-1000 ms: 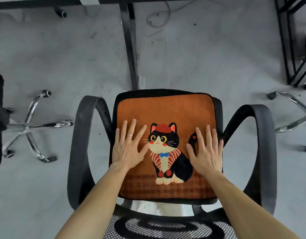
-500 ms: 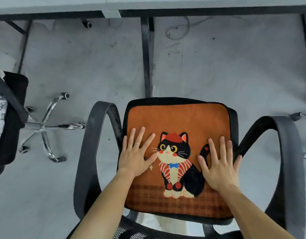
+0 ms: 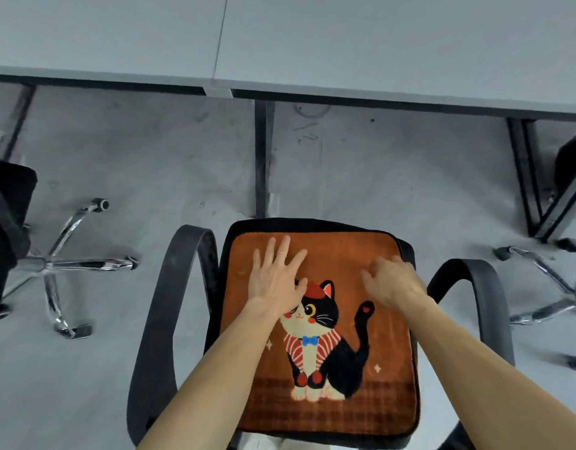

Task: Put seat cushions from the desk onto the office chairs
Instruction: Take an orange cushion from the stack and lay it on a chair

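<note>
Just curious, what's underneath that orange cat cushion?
The orange cat cushion lies on a black office chair seat, whose edge shows around it. Both hands press on top; the seat surface beneath is covered.

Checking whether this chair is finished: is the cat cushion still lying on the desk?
No, the cat cushion lies flat on the chair seat between the armrests, with the left hand and right hand on it.

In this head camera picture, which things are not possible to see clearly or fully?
- Head view: the left hand hides part of the cat's face on the cushion.
- The right hand has curled fingers, so its hold on the cushion cannot be told.
- The chair on the left is cut by the frame edge.
- The desk top is cut by the upper edge, so other cushions are unseen.
</note>
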The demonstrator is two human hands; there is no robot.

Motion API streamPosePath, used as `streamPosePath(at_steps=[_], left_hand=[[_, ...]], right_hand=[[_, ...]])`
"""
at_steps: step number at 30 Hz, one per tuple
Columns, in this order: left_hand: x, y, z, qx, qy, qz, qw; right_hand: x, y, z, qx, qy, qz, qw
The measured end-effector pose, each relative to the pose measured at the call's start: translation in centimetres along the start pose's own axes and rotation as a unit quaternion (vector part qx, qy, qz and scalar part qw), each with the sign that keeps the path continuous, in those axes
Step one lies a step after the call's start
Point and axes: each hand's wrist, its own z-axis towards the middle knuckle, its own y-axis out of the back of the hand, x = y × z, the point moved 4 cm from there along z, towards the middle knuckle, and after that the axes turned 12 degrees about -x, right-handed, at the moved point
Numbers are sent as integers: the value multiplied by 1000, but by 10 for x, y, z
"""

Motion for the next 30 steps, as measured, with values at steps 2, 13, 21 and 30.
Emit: streamPosePath(at_steps=[2, 13, 21, 30], left_hand=[[10, -12, 7, -13, 16, 2, 1000], [68, -49, 15, -57, 32, 21, 998], [69, -44, 14, -29, 42, 21, 998], [26, -50, -94, 42, 41, -20, 998]], right_hand=[[18, 0, 4, -87, 16, 25, 996], [27, -61, 51, -139, 51, 34, 988], [32, -50, 54, -80, 66, 27, 994], [21, -87, -90, -51, -63, 116, 990]])
